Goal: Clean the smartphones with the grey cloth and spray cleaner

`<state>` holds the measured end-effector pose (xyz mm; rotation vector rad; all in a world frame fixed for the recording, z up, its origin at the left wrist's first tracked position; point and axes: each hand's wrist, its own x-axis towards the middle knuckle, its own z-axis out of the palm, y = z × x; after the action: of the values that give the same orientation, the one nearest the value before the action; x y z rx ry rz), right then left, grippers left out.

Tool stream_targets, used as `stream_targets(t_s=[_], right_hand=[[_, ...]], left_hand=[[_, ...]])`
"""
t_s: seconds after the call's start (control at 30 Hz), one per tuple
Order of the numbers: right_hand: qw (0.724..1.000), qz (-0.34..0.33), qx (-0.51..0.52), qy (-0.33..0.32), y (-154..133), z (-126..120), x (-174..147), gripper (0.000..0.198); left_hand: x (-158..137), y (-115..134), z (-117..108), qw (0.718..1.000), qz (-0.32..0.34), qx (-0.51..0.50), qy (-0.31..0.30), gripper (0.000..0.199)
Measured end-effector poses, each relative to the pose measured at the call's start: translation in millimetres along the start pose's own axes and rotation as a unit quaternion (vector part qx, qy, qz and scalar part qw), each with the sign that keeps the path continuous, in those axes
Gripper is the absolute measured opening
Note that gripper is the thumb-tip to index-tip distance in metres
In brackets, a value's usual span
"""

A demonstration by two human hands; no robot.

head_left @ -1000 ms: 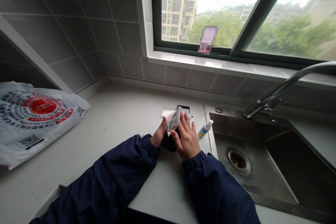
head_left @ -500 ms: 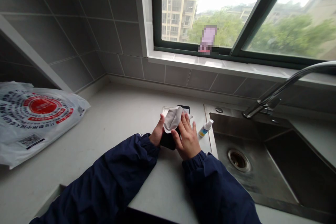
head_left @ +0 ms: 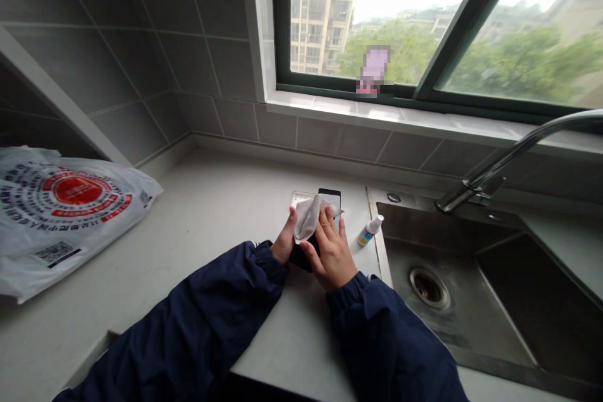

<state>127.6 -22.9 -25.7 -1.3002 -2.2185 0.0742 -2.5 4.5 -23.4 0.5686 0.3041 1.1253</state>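
My left hand (head_left: pixel 284 237) holds a dark phone (head_left: pixel 301 256) by its left edge, thumb up along the side. Over the phone lies a light grey cloth (head_left: pixel 308 217), pressed down by the fingers of my right hand (head_left: pixel 335 255). Cloth and fingers hide most of the phone's surface. Just behind them, a clear phone case (head_left: pixel 298 197) and a second dark-rimmed flat device (head_left: pixel 330 192) rest on the counter, both partly covered. To the right of my right hand, a small white-capped spray bottle (head_left: pixel 370 230) stands near the sink's edge.
The steel sink (head_left: pixel 452 326) with its curved tap (head_left: pixel 499 157) is on the right. A printed white plastic bag (head_left: pixel 70 213) lies on the pale counter (head_left: pixel 221 201) at left. A window (head_left: pixel 424 25) and its sill rise behind the counter.
My right hand and the cloth have shifted slightly left and toward me over the phone, uncovering more of the clear case and the device behind. My left hand still holds the phone.
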Motion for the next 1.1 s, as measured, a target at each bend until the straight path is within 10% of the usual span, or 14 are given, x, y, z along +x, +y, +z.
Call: stream_targets(t_s=[0.67, 1.1], right_hand=[[0.989, -0.111, 0.018, -0.094, -25.9, -5.2, -3.7, 0.056], [0.999, -0.033, -0.025, -0.022, -8.1, 1.7, -0.9, 0.061]], left_hand=[[1.7, 35.4, -17.7, 0.988, -0.154, -0.014, 0.0, 0.126], [1.8, -1.8, -6.4, 0.998, -0.014, -0.017, 0.052, 0.069]])
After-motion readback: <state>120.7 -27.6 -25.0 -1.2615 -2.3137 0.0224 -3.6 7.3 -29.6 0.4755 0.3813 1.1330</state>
